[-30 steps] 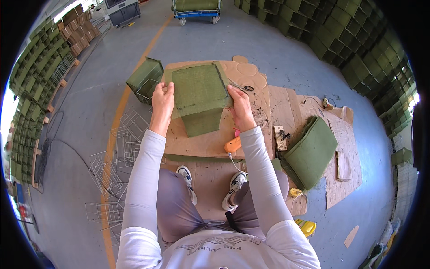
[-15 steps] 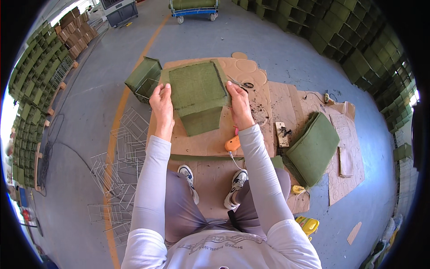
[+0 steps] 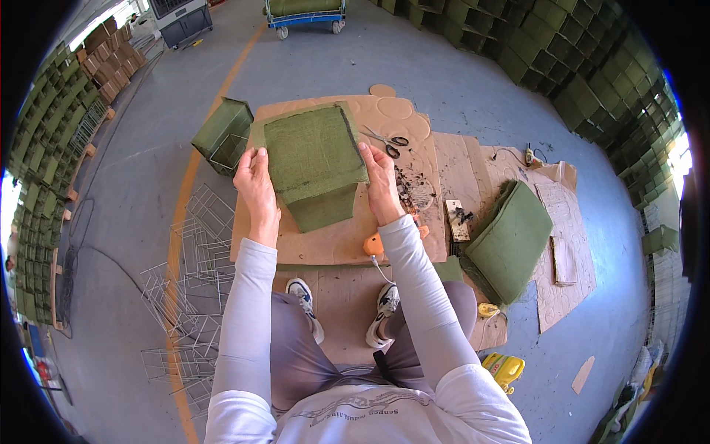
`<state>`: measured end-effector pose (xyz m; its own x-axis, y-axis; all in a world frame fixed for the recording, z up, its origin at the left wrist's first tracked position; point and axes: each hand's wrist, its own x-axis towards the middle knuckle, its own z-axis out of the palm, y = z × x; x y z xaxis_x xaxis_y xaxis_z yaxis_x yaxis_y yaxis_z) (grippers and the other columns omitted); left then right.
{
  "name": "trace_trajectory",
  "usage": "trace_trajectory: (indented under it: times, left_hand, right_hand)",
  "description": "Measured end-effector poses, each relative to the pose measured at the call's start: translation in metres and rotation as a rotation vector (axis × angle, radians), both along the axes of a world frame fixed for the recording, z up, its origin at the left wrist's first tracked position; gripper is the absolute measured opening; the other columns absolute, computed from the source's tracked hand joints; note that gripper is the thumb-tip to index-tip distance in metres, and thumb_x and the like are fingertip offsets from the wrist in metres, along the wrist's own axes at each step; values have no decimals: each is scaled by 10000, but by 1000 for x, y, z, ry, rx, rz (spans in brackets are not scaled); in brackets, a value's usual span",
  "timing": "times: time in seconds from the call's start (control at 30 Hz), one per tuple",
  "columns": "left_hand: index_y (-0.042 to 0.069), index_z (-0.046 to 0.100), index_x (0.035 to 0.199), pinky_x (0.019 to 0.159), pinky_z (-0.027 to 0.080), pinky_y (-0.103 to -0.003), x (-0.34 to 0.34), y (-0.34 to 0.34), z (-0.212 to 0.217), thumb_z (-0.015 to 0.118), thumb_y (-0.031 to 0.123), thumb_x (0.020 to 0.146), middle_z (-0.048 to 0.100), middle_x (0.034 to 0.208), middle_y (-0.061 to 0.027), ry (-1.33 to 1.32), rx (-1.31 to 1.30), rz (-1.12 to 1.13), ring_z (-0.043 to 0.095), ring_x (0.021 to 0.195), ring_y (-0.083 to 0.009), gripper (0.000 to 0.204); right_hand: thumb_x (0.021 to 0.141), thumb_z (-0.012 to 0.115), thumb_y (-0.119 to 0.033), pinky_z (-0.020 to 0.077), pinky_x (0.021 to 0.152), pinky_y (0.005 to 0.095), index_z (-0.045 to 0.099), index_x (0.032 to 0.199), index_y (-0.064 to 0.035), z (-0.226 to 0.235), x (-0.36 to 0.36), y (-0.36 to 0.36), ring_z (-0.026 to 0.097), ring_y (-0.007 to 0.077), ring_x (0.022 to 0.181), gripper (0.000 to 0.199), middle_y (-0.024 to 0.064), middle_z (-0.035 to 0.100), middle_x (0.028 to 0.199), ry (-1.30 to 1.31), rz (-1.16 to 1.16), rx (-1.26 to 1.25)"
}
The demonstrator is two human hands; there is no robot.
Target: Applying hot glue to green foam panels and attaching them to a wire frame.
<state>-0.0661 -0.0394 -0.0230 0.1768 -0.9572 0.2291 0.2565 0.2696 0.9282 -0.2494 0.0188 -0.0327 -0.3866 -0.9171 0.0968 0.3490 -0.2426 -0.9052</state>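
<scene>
Your left hand (image 3: 256,188) and right hand (image 3: 381,179) are holding one green box (image 3: 316,152) above the cardboard (image 3: 314,248), fingers pinching opposite edges; its inside is staying hidden. One second box (image 3: 220,124) is standing left, wire frame (image 3: 231,152) showing at its mouth. Floor (image 3: 333,70) is stretching beyond the cardboard's far edge.

A smooth grey floor (image 3: 414,78) spreads out around the fingers (image 3: 260,164), and an orange line (image 3: 239,64) painted on it runs to their left. Farther left, green stacks (image 3: 52,140) stand on wooden pallets (image 3: 90,150). Well beyond the fingertips are a blue cart (image 3: 305,20) and a grey cabinet-like machine (image 3: 180,28). To their right, a green wall of stacked boxes (image 3: 547,37) curves round; white light (image 3: 679,164) glares past it.
</scene>
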Motion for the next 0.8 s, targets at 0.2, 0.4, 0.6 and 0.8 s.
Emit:
trace_trajectory:
  times: [0.2, 0.4, 0.6, 0.8]
  left_hand:
    - [-53, 572, 1032, 700, 414, -212, -2, 2, 0, 555, 155, 921, 602, 828, -26, 59, -11, 19, 498, 743, -58, 237]
    - [-30, 582, 1062, 723, 447, -224, -2, 3, -2, 568, 161, 915, 607, 922, -19, 57, -14, -14, 541, 805, -74, 241]
    - [-36, 580, 1071, 726, 447, -230, 1, 0, -7, 566, 153, 915, 605, 920, -23, 20, -19, 16, 538, 802, -76, 245]
    - [-39, 579, 1075, 724, 447, -234, -1, -1, -8, 559, 149, 919, 605, 929, -28, 20, -17, 26, 535, 802, -78, 246]
  right_hand:
    - [915, 557, -272, 388, 757, 208, 616, 969, 32, -1, 0, 0, 503, 62, 794, 314, -14, 602, 858, 147, -50, -3]
    - [925, 537, -273, 381, 769, 225, 618, 958, 19, -3, -4, 0, 486, 62, 815, 305, -18, 591, 859, 204, -35, 13]
    - [931, 502, -332, 411, 730, 251, 612, 971, 44, 17, -24, -9, 521, 99, 778, 394, 28, 601, 857, 169, -34, 282]
    - [932, 496, -307, 425, 661, 260, 609, 971, 54, 22, -23, -34, 523, 99, 701, 380, 19, 598, 806, 274, 45, 172]
